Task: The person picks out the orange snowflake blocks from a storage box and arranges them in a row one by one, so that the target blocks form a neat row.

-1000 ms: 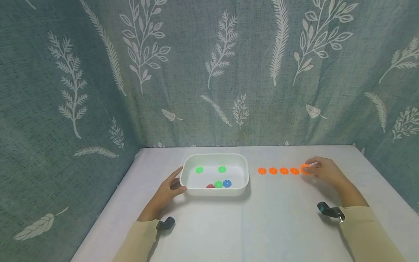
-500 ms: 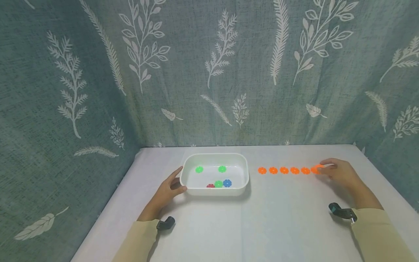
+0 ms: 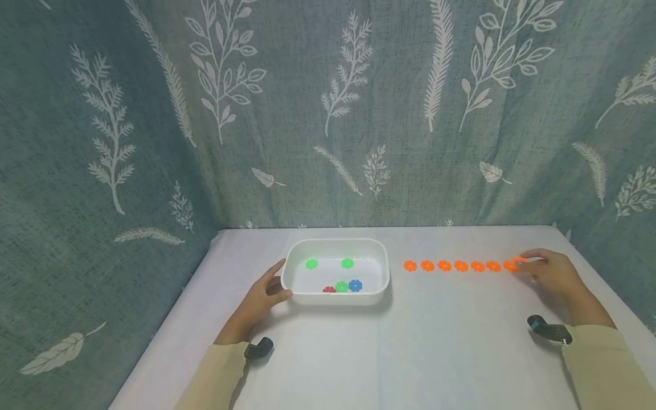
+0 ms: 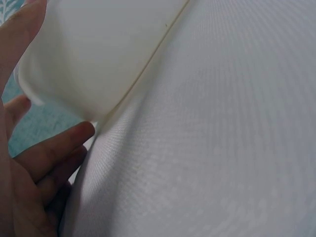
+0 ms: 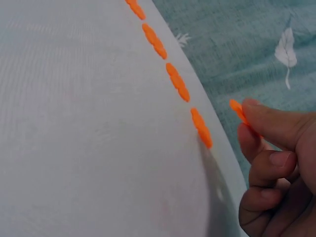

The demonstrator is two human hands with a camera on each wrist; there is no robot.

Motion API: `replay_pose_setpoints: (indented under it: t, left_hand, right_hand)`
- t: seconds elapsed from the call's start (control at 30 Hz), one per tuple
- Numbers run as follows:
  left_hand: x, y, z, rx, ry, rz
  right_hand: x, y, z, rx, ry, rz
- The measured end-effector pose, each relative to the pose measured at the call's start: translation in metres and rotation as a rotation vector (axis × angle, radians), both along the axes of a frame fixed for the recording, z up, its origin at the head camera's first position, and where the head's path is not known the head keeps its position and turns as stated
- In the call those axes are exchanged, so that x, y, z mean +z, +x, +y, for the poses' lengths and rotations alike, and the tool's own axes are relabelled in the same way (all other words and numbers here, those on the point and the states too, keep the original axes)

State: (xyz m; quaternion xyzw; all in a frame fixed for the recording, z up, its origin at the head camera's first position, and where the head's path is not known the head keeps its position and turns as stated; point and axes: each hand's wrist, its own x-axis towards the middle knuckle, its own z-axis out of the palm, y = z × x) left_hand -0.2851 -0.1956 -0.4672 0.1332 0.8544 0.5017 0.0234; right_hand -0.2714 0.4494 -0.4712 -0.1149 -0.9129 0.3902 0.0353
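A white plastic tub (image 3: 335, 298) holds three green snowflake discs (image 3: 347, 263), a red one (image 3: 329, 289) and a blue one (image 3: 355, 285). My left hand (image 3: 260, 296) holds the tub's left end, thumb at the near corner and fingers along the end wall. To the right, several orange snowflake discs (image 3: 444, 266) lie flat in a straight row. At the row's right end my right hand (image 3: 550, 274) pinches an orange disc (image 5: 238, 110) between thumb and forefinger, raised above the last disc (image 5: 201, 128). Its other fingers are curled in the right wrist view.
A white cloth covers the table (image 3: 328, 359). Behind and to the sides hangs a green leaf-patterned curtain (image 3: 307, 114). Black wrist cameras (image 3: 548, 329) sit on both forearms.
My right hand has moved rightward along the row in steps, leaving more orange discs lying in line behind it. The left hand and the tub have stayed put.
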Motion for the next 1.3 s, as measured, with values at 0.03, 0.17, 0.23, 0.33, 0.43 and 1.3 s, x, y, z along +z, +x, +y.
replay_pose_setpoints:
  t: [0.03, 0.17, 0.23, 0.33, 0.43, 1.3]
  left_hand:
    - [0.000, 0.000, 0.000, 0.000, 0.002, 0.000]
    - [-0.013, -0.009, -0.004, 0.016, 0.004, 0.002]
    - [-0.023, -0.016, -0.007, 0.027, 0.009, 0.002]
    - [-0.036, -0.025, -0.011, 0.040, 0.008, 0.007]
    - [-0.036, -0.025, -0.010, 0.047, 0.000, -0.001]
    - [-0.031, -0.022, -0.008, 0.046, -0.010, -0.024]
  right_hand:
    - [-0.001, 0.001, 0.001, -0.014, -0.005, 0.008]
    - [-0.005, 0.004, 0.004, -0.068, -0.016, 0.028]
    - [-0.008, 0.005, 0.005, -0.096, -0.022, 0.029]
    - [-0.011, 0.004, 0.008, -0.114, -0.018, 0.033]
    - [-0.013, 0.005, 0.009, -0.115, -0.002, 0.052]
    - [-0.010, 0.001, 0.001, -0.177, 0.140, 0.028]
